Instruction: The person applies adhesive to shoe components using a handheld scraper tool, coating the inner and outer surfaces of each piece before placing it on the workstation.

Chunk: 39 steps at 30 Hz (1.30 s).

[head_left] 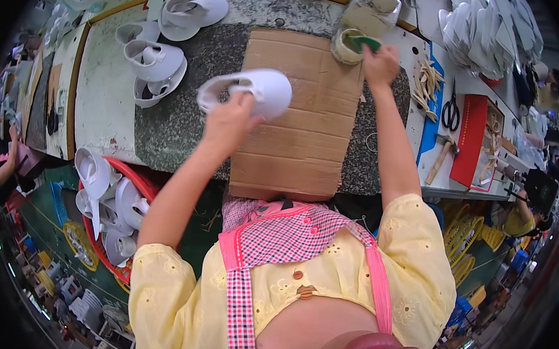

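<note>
our left hand grips a white, curved, brimmed piece over the brown, flat cardboard's left edge; our right hand grips a green, flat tool at a round, cream-crusted tub, far right. we should probably dip lightly.

Workshop or small factory — worn bench with hammer and scissors, red basket full of white moulded pieces. Green floor, clutter along it, another person at left edge.
</note>
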### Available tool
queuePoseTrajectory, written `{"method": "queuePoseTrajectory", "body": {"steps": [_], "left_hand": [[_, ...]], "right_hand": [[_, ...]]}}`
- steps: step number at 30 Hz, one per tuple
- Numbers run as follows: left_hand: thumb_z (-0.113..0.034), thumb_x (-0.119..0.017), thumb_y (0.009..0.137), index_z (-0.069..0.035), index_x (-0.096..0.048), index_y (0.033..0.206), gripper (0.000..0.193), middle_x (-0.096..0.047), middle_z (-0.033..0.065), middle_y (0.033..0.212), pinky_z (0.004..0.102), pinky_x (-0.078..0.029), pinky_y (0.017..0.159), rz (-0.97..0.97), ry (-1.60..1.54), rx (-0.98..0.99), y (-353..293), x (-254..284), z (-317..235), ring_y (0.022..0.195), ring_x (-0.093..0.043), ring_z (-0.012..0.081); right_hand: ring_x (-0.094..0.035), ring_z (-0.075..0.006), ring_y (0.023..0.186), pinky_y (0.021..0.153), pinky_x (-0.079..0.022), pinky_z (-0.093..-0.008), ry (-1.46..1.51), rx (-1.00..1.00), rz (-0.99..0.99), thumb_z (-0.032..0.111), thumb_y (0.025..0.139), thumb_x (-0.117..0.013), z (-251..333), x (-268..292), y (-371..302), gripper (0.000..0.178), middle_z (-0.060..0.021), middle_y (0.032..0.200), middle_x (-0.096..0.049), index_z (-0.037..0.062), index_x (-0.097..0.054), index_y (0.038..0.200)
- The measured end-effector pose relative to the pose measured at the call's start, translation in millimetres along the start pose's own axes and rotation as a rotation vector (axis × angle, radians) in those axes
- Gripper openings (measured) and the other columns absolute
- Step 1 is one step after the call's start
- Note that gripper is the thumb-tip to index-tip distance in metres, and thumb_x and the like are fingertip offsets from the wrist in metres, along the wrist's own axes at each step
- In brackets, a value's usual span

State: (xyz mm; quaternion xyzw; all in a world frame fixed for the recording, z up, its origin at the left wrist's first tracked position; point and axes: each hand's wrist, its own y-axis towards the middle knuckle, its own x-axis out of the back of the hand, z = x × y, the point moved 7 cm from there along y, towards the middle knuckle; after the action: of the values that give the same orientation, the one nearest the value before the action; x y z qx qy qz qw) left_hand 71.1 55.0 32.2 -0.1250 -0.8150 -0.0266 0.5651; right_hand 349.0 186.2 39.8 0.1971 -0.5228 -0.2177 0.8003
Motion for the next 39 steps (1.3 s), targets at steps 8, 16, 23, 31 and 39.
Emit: {"method": "queuePoseTrajectory", "body": {"steps": [8,16,23,31,39], "left_hand": [[-0.025,-0.064,0.068,-0.001,-0.055,0.08,0.029,-0.057,0.0141,0.078,0.0392,-0.045,0.059,0.083,-0.344,0.085,-6.3,-57.6,7.5,0.066,-0.058,0.0317],[-0.02,-0.062,0.066,-0.005,-0.061,0.077,0.019,-0.061,0.0115,0.071,0.0358,-0.046,0.064,0.26,-0.426,0.187,-3.3,-78.2,9.9,0.068,-0.06,0.0264],[-0.014,-0.064,0.065,-0.001,-0.058,0.079,0.021,-0.061,0.0112,0.07,0.0304,-0.045,0.061,0.363,-0.469,0.195,10.4,-99.9,17.3,0.066,-0.059,0.0211],[-0.016,-0.066,0.064,-0.002,-0.061,0.079,0.022,-0.062,0.0115,0.071,0.0324,-0.046,0.063,0.272,-0.369,0.205,7.0,-100.2,21.9,0.068,-0.06,0.0221],[-0.028,-0.066,0.062,-0.003,-0.058,0.079,0.031,-0.051,0.0081,0.084,0.0353,-0.045,0.061,0.085,0.165,-0.191,-17.0,-49.0,-4.5,0.077,-0.053,0.0235]], "right_hand": [[-0.052,-0.02,0.062,0.057,-0.041,-0.027,0.444,0.128,0.13,0.009,0.066,-0.067,-16.0,23.1,6.6,0.011,-0.0071,0.069,-0.055,0.0061,-0.063,0.076],[-0.05,-0.0075,0.06,0.056,-0.039,-0.0209,0.77,-0.291,0.356,0.005,0.071,-0.064,-40.5,12.8,-38.6,0.01,-0.0029,0.072,-0.061,-0.0026,-0.06,0.078],[-0.049,-0.0066,0.06,0.054,-0.038,-0.0222,1.001,-0.201,0.76,0.002,0.069,-0.062,67.4,-69.9,-111.9,0.009,-0.0011,0.065,-0.057,0.0044,-0.061,0.078],[-0.048,-0.0171,0.063,0.056,-0.039,-0.0271,0.684,0.166,0.907,0.006,0.064,-0.066,69.9,-31.0,-145.3,0.014,-0.004,0.068,-0.052,0.0125,-0.064,0.077],[-0.045,-0.0196,0.063,0.058,-0.039,-0.0282,0.754,0.155,0.527,0.003,0.063,-0.065,68.1,-26.2,-142.5,0.015,-0.0028,0.068,-0.058,0.0122,-0.065,0.076]]}}
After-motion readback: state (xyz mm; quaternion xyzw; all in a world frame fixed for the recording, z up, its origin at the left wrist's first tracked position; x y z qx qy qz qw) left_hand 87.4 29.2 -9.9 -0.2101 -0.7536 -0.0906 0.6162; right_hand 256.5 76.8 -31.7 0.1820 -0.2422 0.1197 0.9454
